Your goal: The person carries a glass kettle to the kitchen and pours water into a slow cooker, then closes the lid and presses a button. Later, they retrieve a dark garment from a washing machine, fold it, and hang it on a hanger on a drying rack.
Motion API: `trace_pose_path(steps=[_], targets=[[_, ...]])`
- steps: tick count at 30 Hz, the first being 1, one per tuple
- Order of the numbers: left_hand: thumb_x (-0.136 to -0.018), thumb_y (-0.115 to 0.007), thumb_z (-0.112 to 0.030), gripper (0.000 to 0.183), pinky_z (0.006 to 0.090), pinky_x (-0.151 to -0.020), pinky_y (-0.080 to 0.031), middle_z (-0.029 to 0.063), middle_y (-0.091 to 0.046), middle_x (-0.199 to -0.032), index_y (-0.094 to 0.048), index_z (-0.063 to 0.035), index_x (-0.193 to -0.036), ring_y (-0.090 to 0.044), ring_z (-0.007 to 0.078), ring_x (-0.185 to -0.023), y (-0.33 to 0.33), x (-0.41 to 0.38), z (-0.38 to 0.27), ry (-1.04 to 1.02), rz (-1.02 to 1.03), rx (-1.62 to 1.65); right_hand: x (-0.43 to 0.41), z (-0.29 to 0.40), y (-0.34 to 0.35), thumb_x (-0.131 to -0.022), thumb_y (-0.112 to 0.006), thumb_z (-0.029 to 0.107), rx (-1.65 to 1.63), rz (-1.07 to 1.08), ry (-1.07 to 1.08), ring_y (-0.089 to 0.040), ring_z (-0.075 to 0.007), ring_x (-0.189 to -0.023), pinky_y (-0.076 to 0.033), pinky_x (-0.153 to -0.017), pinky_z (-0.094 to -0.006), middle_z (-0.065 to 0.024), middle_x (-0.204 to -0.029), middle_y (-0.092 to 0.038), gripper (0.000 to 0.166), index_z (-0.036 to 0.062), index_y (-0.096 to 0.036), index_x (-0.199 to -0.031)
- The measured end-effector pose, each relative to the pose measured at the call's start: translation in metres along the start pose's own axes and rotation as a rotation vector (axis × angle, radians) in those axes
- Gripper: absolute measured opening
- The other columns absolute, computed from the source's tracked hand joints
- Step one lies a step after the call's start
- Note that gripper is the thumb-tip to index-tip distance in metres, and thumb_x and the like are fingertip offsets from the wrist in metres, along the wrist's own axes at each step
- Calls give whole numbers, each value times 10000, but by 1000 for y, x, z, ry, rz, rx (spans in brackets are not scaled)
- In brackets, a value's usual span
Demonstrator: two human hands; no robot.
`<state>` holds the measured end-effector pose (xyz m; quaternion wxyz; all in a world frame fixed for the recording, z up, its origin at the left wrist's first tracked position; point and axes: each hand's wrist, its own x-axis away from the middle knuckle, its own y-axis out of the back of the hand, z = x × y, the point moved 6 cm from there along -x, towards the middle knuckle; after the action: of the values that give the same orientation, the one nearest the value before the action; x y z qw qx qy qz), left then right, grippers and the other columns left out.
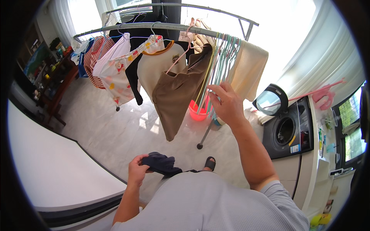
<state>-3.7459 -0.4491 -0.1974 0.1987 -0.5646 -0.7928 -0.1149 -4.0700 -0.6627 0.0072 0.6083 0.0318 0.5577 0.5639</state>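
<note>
My left hand (139, 169) grips a dark navy cloth garment (160, 163) low in front of my body. My right hand (227, 102) is raised at a bunch of thin plastic hangers (224, 60), green, yellow and pink, that hang on the metal rail (176, 26); its thumb and fingertips are at the hangers' near edge, and whether they pinch one is hard to tell. Just left of the bunch, brown trousers (173, 95) hang from a pink hanger. Beside them hangs a cream shirt with an orange collar (150, 69). A cream towel (251, 66) drapes over the rail's right part.
More clothes hang to the left, among them a striped garment (96, 57). A red basket (199, 112) is on the floor behind the hangers. The rack's foot (199, 146) stands before me. A front-loading washing machine (284, 131) with its door open is at right; a white surface (57, 161) is at left.
</note>
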Motion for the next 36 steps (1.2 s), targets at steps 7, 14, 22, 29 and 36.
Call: trace_pose_path(steps=[7, 14, 22, 29, 36], targets=[[-811, -576, 113, 371, 338, -659, -642, 114, -698, -998, -624, 29, -1168, -706, 198, -846, -2, 2, -8, -25, 5, -39, 1, -9, -20, -927, -631, 228, 208, 152, -44, -662, -310, -748, -528, -651, -421, -103, -869, -632, 154, 90, -699, -922], [-795, -580, 116, 382, 344, -662, -644, 116, -693, -996, -626, 26, -1164, -702, 201, -851, 1, 3, 1, -1, -5, -52, -14, -31, -28, -925, -605, 363, 317, 392, -430, -679, -357, -830, -538, -750, -458, -169, -860, -704, 330, 57, -718, -882], [-800, -576, 120, 378, 352, -668, -648, 125, -692, -1003, -626, 28, -1162, -706, 211, -851, -2, 0, -3, -20, 19, -34, -18, -59, -45, -857, -614, 266, -40, 200, -560, -679, -305, -767, -541, -720, -395, -142, -783, -699, 260, 20, -694, -888], [-812, -582, 118, 373, 360, -679, -650, 131, -684, -1019, -617, 32, -1174, -705, 220, -868, 3, 0, 6, 12, 28, 3, -4, -34, -25, -899, -629, 176, -603, -90, -578, -627, -127, -640, -496, -619, -269, -57, -708, -663, 188, -6, -653, -941], [-831, -593, 101, 359, 366, -692, -650, 127, -679, -1019, -606, 33, -1183, -704, 222, -881, -4, -6, -10, 0, 74, 19, -8, -25, -17, -972, -579, 162, -728, 143, -636, -617, -101, -581, -489, -548, -246, -83, -748, -704, 211, -44, -572, -1019]])
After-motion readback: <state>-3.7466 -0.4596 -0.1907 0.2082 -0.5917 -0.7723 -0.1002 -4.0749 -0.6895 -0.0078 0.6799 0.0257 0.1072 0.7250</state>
